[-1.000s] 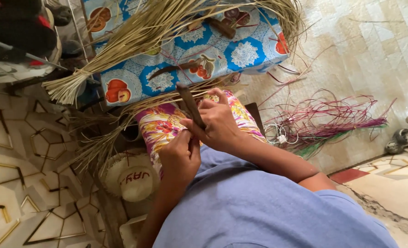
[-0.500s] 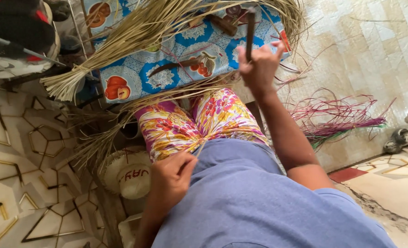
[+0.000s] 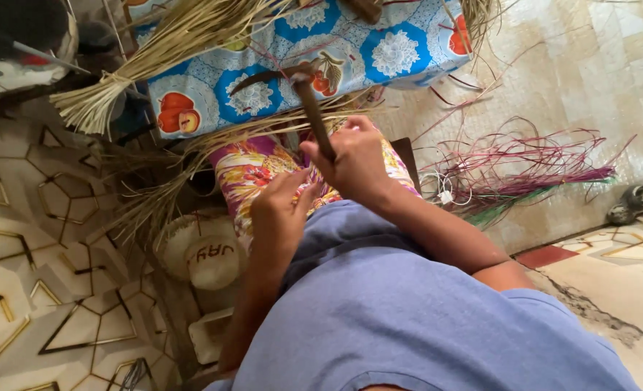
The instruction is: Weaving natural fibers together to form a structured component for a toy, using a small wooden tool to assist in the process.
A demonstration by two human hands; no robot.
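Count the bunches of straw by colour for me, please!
Tan straw bundles: 2, one tied on the patterned cloth, one loose beside the knees
Pink-purple-and-green bundles: 1, on the floor
Total: 3

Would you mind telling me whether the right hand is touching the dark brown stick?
Touching. The head view shows the right hand closed around the lower end of the dark brown stick, whose upper part rises out of the fist.

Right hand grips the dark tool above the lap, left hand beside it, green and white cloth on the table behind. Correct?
Not quite: the cloth is blue with fruit prints, not green and white. The head view shows it. The right hand does grip the dark tool above the lap, left hand beside it.
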